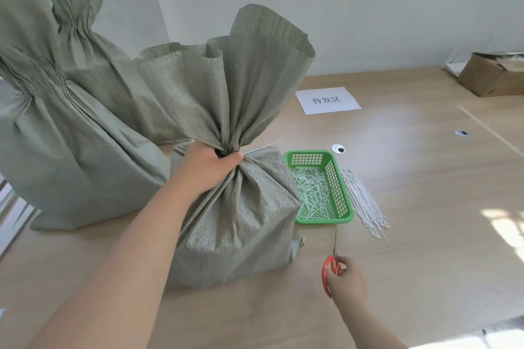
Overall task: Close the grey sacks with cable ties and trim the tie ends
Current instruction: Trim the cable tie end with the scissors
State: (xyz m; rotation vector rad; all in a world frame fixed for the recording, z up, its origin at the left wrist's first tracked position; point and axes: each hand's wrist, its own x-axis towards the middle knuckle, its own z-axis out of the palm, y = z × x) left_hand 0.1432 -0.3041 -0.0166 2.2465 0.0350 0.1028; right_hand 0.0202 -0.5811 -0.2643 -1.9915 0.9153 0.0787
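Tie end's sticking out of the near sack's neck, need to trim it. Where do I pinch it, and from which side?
Pinch the tie end at its free tip, coming from the right. It pokes out rightward from the neck, while the left hand grips the neck's left side. That likely leaves room near the neck for the scissors.

The gathered neck of the nearest grey woven sack (235, 207) is hidden under the left hand (208, 166), so any tie there cannot be seen. The brown cardboard box (493, 73) is cut off by the right edge.
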